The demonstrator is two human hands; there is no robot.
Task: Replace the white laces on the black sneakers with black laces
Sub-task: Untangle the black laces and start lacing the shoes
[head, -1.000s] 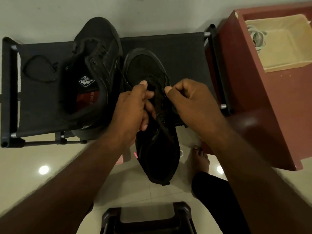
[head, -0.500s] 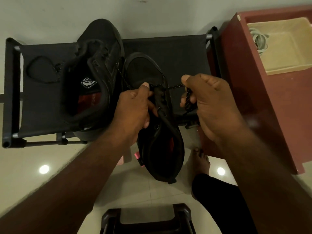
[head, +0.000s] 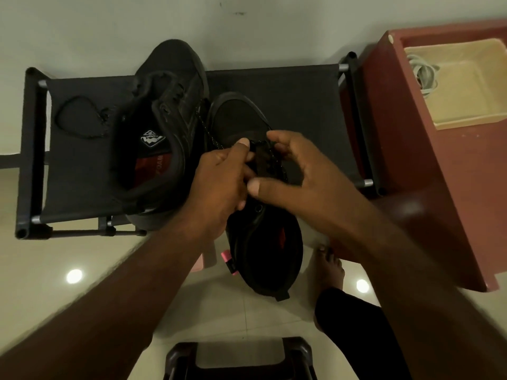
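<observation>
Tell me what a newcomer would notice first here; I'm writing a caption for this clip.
Two hands meet mid-frame over a black sneaker: the left hand grips it near the tongue, and the right hand curves over its black lace. The second sneaker lies on the black rack to the left. White laces sit in a tray at the top right.

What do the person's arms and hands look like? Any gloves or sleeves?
No gloves and no sleeves: both arms are bare as far as the picture shows. The left hand and the right hand wear no rings or watch that I can see. The nails are short.
</observation>
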